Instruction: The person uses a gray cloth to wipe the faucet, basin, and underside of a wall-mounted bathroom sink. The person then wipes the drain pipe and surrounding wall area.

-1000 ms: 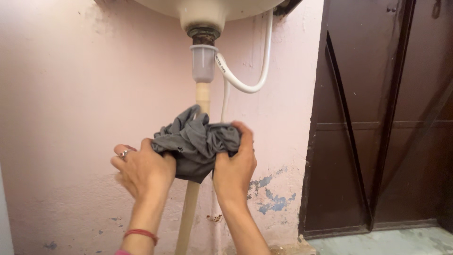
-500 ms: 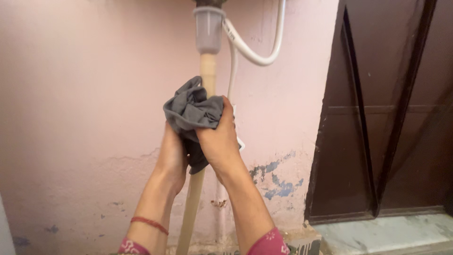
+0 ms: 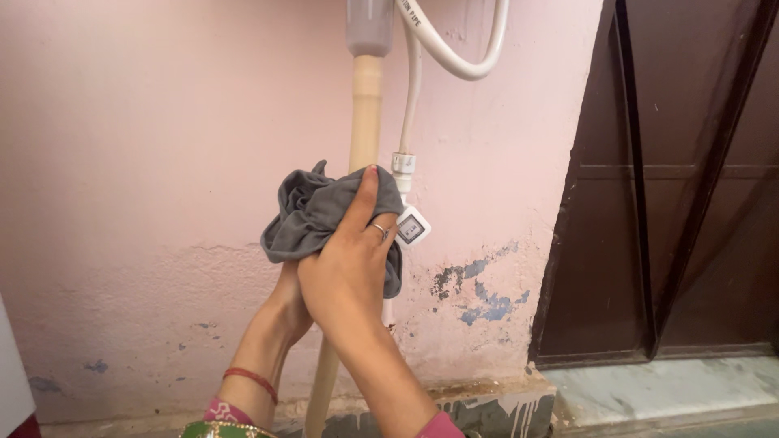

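While the right hand (image 3: 345, 272) presses a crumpled grey cloth (image 3: 312, 215) against the beige drain pipe (image 3: 364, 122) at the centre of the frame, its grip is closed on the fabric, fingers stretched upward over it with a ring on one. Behind it, the left hand (image 3: 290, 296) is mostly hidden; whether its grip holds the cloth cannot be told. Right of the pipe a white hose (image 3: 454, 61) loops at the top, against the pink wall (image 3: 146, 162). A dark brown door (image 3: 682, 186) fills the right side.
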